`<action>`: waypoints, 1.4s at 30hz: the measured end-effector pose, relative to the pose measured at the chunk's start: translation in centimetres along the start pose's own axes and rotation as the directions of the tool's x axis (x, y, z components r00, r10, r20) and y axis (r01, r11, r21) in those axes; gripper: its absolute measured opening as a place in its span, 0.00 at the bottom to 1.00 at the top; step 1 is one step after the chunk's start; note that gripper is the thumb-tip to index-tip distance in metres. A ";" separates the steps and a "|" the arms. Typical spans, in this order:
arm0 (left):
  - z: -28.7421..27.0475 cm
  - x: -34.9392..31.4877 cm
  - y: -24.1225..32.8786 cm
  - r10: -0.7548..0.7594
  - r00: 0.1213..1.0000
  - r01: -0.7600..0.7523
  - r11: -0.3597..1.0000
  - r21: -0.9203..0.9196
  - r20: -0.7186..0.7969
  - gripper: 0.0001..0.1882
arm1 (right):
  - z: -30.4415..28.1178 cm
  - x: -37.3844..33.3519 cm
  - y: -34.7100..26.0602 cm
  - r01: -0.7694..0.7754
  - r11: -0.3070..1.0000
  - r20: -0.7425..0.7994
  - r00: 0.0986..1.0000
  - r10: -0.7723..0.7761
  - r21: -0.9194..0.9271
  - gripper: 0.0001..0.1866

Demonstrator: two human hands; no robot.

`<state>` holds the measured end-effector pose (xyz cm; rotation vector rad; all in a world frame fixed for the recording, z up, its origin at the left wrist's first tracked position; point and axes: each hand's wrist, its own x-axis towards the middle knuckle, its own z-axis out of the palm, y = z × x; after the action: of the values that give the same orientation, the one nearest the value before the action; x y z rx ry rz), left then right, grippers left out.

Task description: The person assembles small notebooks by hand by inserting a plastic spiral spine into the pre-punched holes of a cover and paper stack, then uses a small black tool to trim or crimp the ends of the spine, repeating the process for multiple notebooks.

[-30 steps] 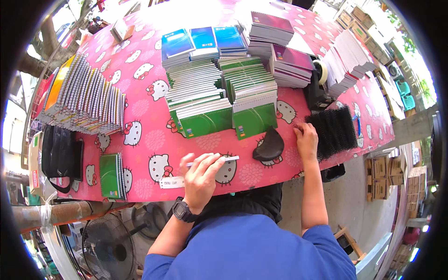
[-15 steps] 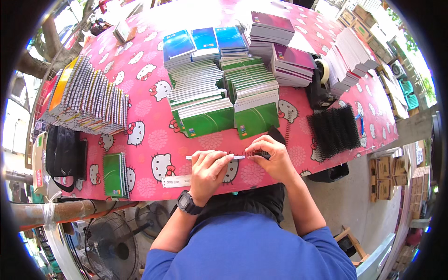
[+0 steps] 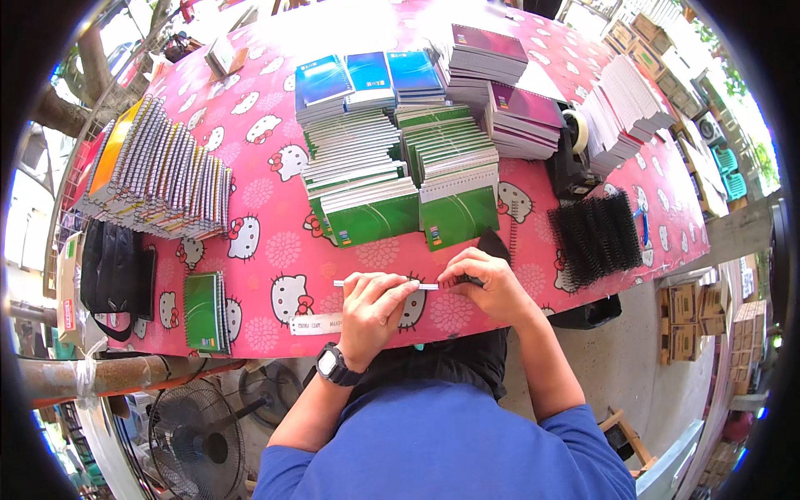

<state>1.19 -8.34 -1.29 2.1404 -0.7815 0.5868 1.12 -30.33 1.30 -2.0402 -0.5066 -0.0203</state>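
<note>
Coil [image 3: 447, 283] at the notebook's [image 3: 427, 287] end, job barely begun

The notebook is edge-on above the near side of the table [image 3: 258, 192], between the two hands. The left hand [image 3: 372, 300] is folded over it, fingers closed and thumb hidden. The right hand [image 3: 483, 279] pinches what looks like a dark coil, its tip at the notebook's right end; whether it sits in a hole is too small to tell.

On this notebook, then, the coil seems to be only at its starting end, with nearly the whole edge left. Around it, the tall row [image 3: 158, 171] at left and the small green pile [image 3: 204, 312] near the edge look coiled already. The two green stacks [image 3: 375, 221] [image 3: 458, 218] in the middle show no coils and appear to be waiting, as perhaps do the blue [image 3: 325, 79] and purple [image 3: 525, 104] ones behind. A thick heap of black coils [image 3: 596, 237] remains at right
</note>
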 end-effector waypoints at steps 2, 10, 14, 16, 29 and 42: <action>-0.1 0.1 0.1 -0.007 1.000 0.007 1.000 0.000 0.002 0.10 | 0.1 -0.1 0.0 -0.052 0.997 0.026 0.998 0.050 0.056 0.13; -0.2 0.2 -0.2 -0.006 0.999 0.007 0.999 -0.033 0.038 0.09 | 0.5 -0.1 0.2 0.049 0.999 0.004 0.999 -0.049 0.014 0.13; -0.3 0.1 -0.3 -0.007 0.999 0.008 1.000 -0.026 0.048 0.09 | 0.1 -0.5 0.5 0.031 0.998 0.131 0.991 -0.037 0.053 0.15; -0.4 0.3 0.1 -0.011 0.998 0.012 1.000 -0.011 0.058 0.11 | 0.4 -0.8 0.3 -0.113 0.983 0.125 0.988 0.095 0.145 0.21; 0.8 0.8 2.7 -0.142 0.976 0.128 0.988 0.091 0.164 0.10 | -1.9 -1.5 2.6 -0.175 0.870 -0.315 0.949 0.023 -0.462 0.24; -0.2 0.6 1.9 -0.059 0.960 0.049 0.998 0.045 0.272 0.10 | -0.7 -3.3 5.1 -0.250 0.786 -0.204 0.966 0.160 -0.566 0.34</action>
<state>0.27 -9.40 0.15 2.3001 -0.8621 0.2806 0.09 -34.19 -3.33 -2.6744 -0.1843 -0.2200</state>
